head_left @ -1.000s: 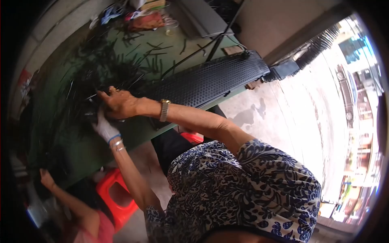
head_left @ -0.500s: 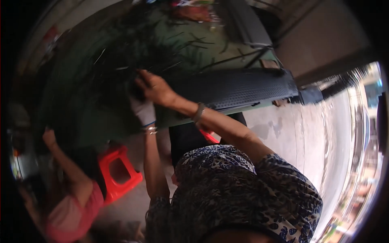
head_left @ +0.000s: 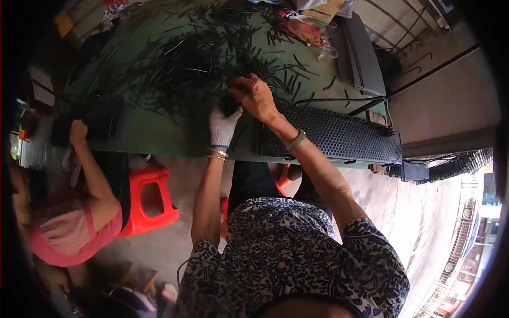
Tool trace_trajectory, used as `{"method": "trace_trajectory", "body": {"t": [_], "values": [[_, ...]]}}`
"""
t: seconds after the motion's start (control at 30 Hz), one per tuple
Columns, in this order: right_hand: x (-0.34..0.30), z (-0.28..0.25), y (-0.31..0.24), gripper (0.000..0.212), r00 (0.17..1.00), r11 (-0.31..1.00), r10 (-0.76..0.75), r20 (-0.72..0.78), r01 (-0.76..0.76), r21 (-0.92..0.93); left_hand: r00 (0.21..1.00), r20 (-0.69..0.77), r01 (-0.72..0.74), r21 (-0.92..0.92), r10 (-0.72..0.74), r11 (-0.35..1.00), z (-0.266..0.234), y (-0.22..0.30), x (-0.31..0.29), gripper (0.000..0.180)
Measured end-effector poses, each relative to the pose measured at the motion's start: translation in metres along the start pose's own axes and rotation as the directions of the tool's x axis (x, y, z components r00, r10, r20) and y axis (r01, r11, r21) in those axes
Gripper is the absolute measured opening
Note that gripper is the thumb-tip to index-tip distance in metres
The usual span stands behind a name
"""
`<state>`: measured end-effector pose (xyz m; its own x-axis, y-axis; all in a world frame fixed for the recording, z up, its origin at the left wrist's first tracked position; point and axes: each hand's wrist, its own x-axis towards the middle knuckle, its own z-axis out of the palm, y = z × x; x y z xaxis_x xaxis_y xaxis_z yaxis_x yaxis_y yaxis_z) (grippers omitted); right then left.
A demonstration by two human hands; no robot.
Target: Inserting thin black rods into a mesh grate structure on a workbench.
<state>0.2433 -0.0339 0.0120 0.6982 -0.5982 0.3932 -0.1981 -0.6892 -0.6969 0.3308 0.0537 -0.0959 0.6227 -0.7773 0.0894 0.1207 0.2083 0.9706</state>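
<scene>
My left hand [head_left: 224, 126], in a white knitted glove, is closed around a small bunch of black strips [head_left: 229, 106] above the near part of the table. My bare right hand [head_left: 257, 98] is just right of it and a little farther forward. Its fingers are curled together beside the top of the bunch, and what they grip is too dark to make out. Ahead of both hands lies a loose pile of thin black strips [head_left: 193, 58], scattered over the green tabletop [head_left: 154, 130].
A black perforated panel [head_left: 334, 132] runs along the table's near right edge. Bags [head_left: 305, 32] lie at the far right, beside a grey box-like piece [head_left: 358, 58]. A red stool [head_left: 169, 212] stands at the left, near a co-worker in pink [head_left: 79, 228].
The view has swung, and the table now shows sharper, with both hands farther right in the picture. My hands stay close together at the bunch.
</scene>
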Motion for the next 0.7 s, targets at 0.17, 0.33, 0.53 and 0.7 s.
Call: {"method": "trace_trajectory", "body": {"t": [0.17, 0.33, 0.53, 0.7], "values": [[-0.004, 0.003, -0.006, 0.017, 0.989, 0.994, -0.075, -0.127, 0.064, -0.087, 0.994, -0.079, -0.079, -0.057, 0.074, 0.995, 0.006, 0.003, -0.001, 0.039], [0.006, -0.029, -0.017, 0.004, 0.988, 0.941, 0.113, -0.101, -0.074, 0.329, 0.996, -0.062, -0.050, 0.255, 0.068, 0.966, 0.007, 0.018, -0.006, 0.052], [-0.025, -0.092, -0.031, 0.014, 0.977, 0.957, 0.141, -0.160, -0.093, 0.276, 0.984, -0.156, -0.039, 0.299, 0.089, 0.954, 0.009, 0.020, -0.007, 0.047], [-0.049, -0.085, 0.003, 0.010, 0.973, 0.935, 0.174, -0.152, -0.114, 0.337, 0.977, -0.202, -0.064, 0.039, 0.071, 0.997, 0.011, 0.014, 0.001, 0.042]]}}
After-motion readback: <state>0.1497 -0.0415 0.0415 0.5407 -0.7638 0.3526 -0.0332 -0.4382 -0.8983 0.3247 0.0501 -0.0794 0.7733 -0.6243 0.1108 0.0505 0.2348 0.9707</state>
